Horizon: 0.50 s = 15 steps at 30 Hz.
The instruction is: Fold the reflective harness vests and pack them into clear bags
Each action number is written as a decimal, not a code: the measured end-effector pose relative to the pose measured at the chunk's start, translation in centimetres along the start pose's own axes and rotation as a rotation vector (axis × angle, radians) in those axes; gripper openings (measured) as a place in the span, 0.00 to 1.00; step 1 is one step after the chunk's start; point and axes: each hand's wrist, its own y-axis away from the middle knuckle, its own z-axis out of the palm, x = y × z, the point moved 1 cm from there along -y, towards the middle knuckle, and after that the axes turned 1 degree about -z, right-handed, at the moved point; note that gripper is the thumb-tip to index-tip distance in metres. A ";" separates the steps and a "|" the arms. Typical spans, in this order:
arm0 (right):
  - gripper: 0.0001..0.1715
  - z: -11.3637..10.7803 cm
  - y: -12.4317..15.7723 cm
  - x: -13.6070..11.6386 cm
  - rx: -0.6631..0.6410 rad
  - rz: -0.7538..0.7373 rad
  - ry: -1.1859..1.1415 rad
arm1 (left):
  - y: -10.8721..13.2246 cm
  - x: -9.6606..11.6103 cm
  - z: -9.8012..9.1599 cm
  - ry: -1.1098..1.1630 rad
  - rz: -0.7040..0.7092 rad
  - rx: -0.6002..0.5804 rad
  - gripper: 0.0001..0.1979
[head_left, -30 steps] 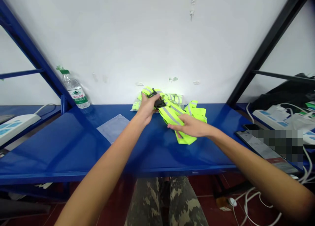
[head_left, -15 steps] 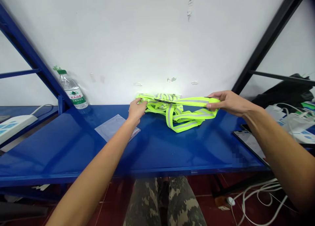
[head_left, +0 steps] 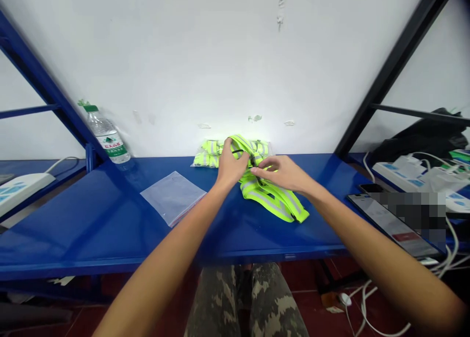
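A neon-yellow reflective strap vest [head_left: 273, 200] with grey stripes lies partly bunched on the blue table, its lower loops spread toward me. My left hand [head_left: 232, 165] is closed around an upper loop, lifting it off the table. My right hand [head_left: 282, 173] has curled fingers at the middle of the straps, gripping near a black piece; the exact fingertip contact is partly hidden. Behind both hands, a clear bag [head_left: 209, 154] of similar yellow straps rests against the wall. A flat clear zip bag [head_left: 172, 197] lies to the left of my left hand.
A water bottle [head_left: 109, 138] stands at the back left, by the blue frame. On the right lie a tablet [head_left: 374, 214], a phone [head_left: 370, 188] and a power strip [head_left: 398, 176] with cables. Another power strip [head_left: 25, 187] sits far left. The blue table's [head_left: 238, 239] front edge is close to my legs.
My right hand has moved left from the strap's stretched-out end to its middle. My left hand has moved right and holds a raised loop. The loose loops now hang nearer the front.
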 end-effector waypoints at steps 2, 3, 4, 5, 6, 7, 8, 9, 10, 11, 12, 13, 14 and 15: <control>0.22 1.6 -0.4 0.1 -0.001 0.039 -0.142 | 0.5 0.2 0.3 -0.116 0.101 0.022 0.22; 0.23 2.1 -0.6 0.4 -0.016 0.077 -0.257 | 0.6 0.2 0.4 -0.159 0.147 0.028 0.21; 0.23 2.3 -0.8 0.6 -0.036 0.125 -0.384 | 0.7 0.2 0.3 -0.170 0.163 0.024 0.21; 0.22 2.3 -1.0 0.9 -0.054 0.175 -0.505 | 0.7 0.1 0.3 -0.162 0.166 0.016 0.21; 0.22 2.2 -1.2 1.1 -0.065 0.219 -0.607 | 0.7 0.0 0.2 -0.145 0.164 0.007 0.21; 0.22 2.1 -1.3 1.3 -0.070 0.250 -0.682 | 0.7 -0.1 0.1 -0.123 0.157 -0.001 0.21; 0.21 1.9 -1.4 1.4 -0.072 0.269 -0.735 | 0.7 -0.2 0.1 -0.099 0.143 -0.008 0.21; 0.21 1.8 -1.5 1.5 -0.076 0.279 -0.776 | 0.7 -0.3 0.0 -0.075 0.130 -0.017 0.21; 0.21 1.8 -1.6 1.6 -0.086 0.285 -0.811 | 0.8 -0.4 0.0 -0.051 0.120 -0.027 0.22; 0.21 1.7 -1.6 1.7 -0.099 0.289 -0.838 | 0.8 -0.4 0.0 -0.030 0.115 -0.037 0.22; 0.21 1.7 -1.7 1.8 -0.107 0.294 -0.854 | 0.9 -0.5 0.1 -0.013 0.116 -0.044 0.22; 0.21 1.7 -1.7 1.9 -0.106 0.298 -0.860 | 0.9 -0.5 0.0 0.001 0.120 -0.051 0.23; 0.21 1.6 -1.7 2.0 -0.097 0.302 -0.853 | 1.0 -0.5 0.0 0.017 0.122 -0.062 0.23; 0.21 1.5 -1.7 2.1 -0.084 0.307 -0.828 | 1.0 -0.6 0.0 0.032 0.117 -0.080 0.22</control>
